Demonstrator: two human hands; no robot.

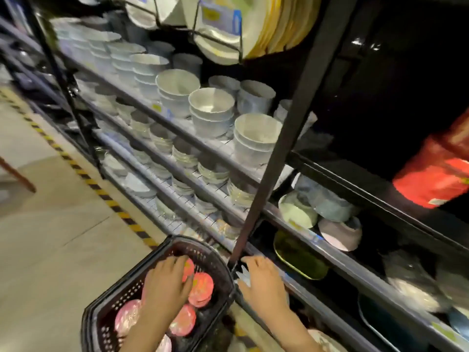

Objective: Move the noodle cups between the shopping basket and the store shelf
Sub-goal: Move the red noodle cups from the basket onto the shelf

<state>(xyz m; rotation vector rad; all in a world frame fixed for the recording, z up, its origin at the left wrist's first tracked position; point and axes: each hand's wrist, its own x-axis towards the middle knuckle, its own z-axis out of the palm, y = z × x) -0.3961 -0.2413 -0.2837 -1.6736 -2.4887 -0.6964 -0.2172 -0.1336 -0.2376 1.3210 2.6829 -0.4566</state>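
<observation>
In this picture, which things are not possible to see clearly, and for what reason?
- Head view: the left hand covers a noodle cup; the grip cannot be told.
- The shopping basket is cut off by the bottom edge, so the cup count is unknown.
- The right hand near the shelf post is blurred; contact is unclear.
- The red package is blurred; its print is unreadable.
</observation>
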